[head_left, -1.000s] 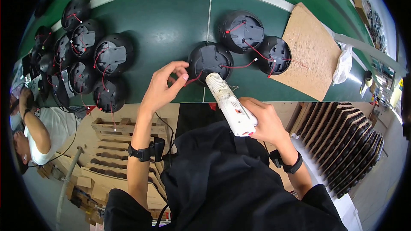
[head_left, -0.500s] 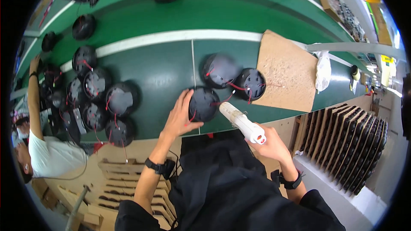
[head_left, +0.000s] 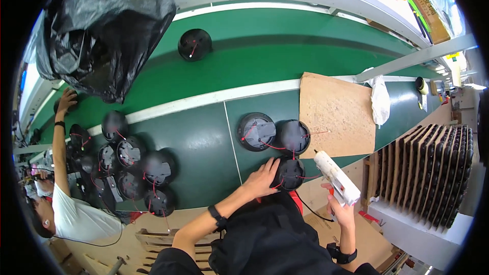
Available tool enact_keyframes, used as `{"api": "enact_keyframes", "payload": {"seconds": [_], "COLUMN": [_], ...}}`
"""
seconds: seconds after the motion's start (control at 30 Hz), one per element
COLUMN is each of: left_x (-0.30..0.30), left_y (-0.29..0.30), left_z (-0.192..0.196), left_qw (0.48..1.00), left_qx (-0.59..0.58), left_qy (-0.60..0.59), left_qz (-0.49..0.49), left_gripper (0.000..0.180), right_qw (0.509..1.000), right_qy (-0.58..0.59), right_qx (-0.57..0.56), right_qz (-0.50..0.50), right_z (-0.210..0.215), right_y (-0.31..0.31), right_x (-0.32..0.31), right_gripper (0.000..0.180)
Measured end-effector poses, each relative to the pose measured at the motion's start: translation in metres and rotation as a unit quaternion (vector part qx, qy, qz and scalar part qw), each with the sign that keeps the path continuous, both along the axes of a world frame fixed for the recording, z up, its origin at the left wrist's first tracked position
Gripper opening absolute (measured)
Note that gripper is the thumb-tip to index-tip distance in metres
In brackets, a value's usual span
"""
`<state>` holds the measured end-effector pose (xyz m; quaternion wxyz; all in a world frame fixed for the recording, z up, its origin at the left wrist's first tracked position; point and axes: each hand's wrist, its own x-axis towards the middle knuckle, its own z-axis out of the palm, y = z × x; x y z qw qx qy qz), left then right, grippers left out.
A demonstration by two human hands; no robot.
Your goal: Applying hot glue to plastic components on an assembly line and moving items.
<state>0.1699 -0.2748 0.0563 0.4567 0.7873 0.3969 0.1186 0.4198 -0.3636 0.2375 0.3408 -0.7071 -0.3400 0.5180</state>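
Note:
At the table's near edge, my left hand [head_left: 262, 178] grips the left side of a round black plastic housing [head_left: 292, 174], its fingers curled along the rim. Thin red wires come out of this housing. My right hand [head_left: 342, 209] is closed round a white glue gun [head_left: 337, 177] with an orange trigger. The gun's dark nozzle points up and to the left, apart from the housing. Just beyond lie two more black housings, one at the left [head_left: 258, 131] and one at the right [head_left: 294, 136], both with red wires.
A stained cardboard sheet [head_left: 336, 117] lies right of the housings. Several wired housings [head_left: 130, 152] cluster at left, near a co-worker's arm [head_left: 60, 158]. One housing [head_left: 195, 45] sits on the green belt [head_left: 265, 35]. A black plastic bag [head_left: 109, 25] hangs upper left; racks [head_left: 425, 173] stand right.
My left hand has shifted the held housing right, to below the other two. The glue gun has moved away from it to the right. The whole view has tilted, showing more of the bag.

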Motion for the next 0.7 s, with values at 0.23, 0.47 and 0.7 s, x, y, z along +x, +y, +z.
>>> {"api": "enact_keyframes", "payload": {"seconds": [0.23, 0.47, 0.7], "left_x": [-0.113, -0.175, -0.178], "left_y": [0.208, 0.358, 0.352], "left_z": [0.050, -0.031, -0.042], "left_qw": [0.968, 0.865, 0.869], "left_qx": [0.084, 0.194, 0.265], "left_qy": [0.005, 0.211, 0.179], "left_qz": [0.235, 0.411, 0.376], "left_gripper": [0.012, 0.063, 0.059], "right_qw": [0.996, 0.998, 0.998], "right_qy": [0.067, 0.060, 0.053], "right_qx": [0.014, 0.004, -0.005], "right_qz": [-0.052, -0.028, 0.017], "right_z": [-0.024, -0.022, -0.023], "right_y": [-0.031, -0.040, -0.015], "right_x": [0.016, 0.004, -0.005], "right_gripper": [0.040, 0.039, 0.031]}}
